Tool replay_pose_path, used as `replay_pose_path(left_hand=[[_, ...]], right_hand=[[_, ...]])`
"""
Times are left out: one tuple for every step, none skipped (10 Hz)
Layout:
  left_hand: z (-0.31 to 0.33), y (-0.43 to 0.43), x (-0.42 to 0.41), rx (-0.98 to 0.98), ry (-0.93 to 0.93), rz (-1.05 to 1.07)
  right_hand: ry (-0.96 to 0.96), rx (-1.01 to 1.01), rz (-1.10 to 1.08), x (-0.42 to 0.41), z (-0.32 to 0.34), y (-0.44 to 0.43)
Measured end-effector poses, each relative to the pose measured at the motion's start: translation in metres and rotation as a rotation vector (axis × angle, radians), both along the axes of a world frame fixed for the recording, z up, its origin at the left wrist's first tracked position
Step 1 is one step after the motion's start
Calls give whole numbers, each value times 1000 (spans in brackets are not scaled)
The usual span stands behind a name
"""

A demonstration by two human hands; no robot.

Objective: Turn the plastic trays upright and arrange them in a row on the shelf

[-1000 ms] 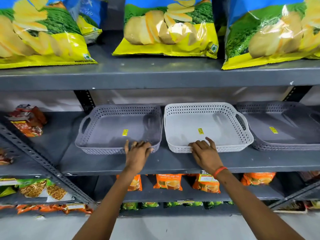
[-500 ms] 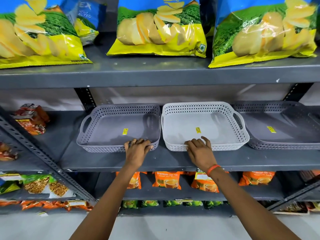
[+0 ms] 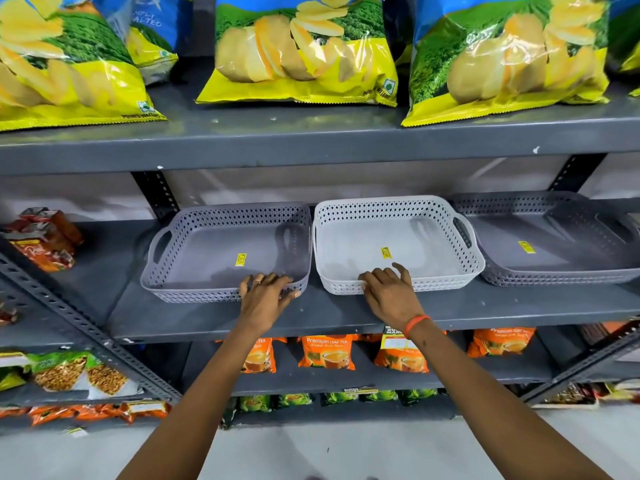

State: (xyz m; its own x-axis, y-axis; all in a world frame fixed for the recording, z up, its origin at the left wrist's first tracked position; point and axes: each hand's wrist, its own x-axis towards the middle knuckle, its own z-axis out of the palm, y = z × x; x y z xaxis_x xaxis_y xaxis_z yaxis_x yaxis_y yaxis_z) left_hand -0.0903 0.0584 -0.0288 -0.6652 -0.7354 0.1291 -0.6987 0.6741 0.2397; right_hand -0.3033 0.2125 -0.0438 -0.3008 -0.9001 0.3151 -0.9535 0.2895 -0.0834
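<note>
Three perforated plastic trays stand upright side by side on the grey middle shelf (image 3: 346, 317). The left tray (image 3: 194, 289) is grey, the middle tray (image 3: 446, 282) is white, the right tray (image 3: 554, 277) is grey and runs out of view at the right edge. Each has a small yellow sticker on its floor. My left hand (image 3: 265, 296) rests over the front rim of the left grey tray near its right corner. My right hand (image 3: 389, 292) lies on the front rim of the white tray at its left part, fingers spread over the edge.
Large chip bags (image 3: 301, 50) lie on the shelf above, close over the trays. A red snack packet (image 3: 45, 237) sits at the left of the middle shelf. Orange tea packets (image 3: 327, 351) fill the shelf below. A slanted metal brace (image 3: 86, 327) crosses at lower left.
Both trays have slid a little further back on the shelf under my hands. My hands have kept their places on the front rims.
</note>
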Motion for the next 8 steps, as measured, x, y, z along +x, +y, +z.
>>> replay_pose_path(left_hand=[[16, 18, -7, 36, -92, 35], [31, 34, -18, -12, -89, 67], [53, 66, -41, -71, -75, 68], [68, 90, -58, -79, -87, 62], [79, 116, -78, -83, -128, 92], [80, 129, -79, -54, -176, 122], [87, 136, -79, -66, -194, 141], [94, 136, -81, -73, -172, 118]], right_hand=[[-47, 57, 32, 2, 13, 6], [-64, 104, 56, -3, 23, 12], [-65, 221, 68, -14, 34, 25], [-53, 329, 58, -19, 44, 30], [-39, 399, 87, -21, 52, 27], [-25, 440, 103, -14, 54, 31], [-35, 435, 101, -12, 61, 33], [-60, 399, 70, -15, 70, 34]])
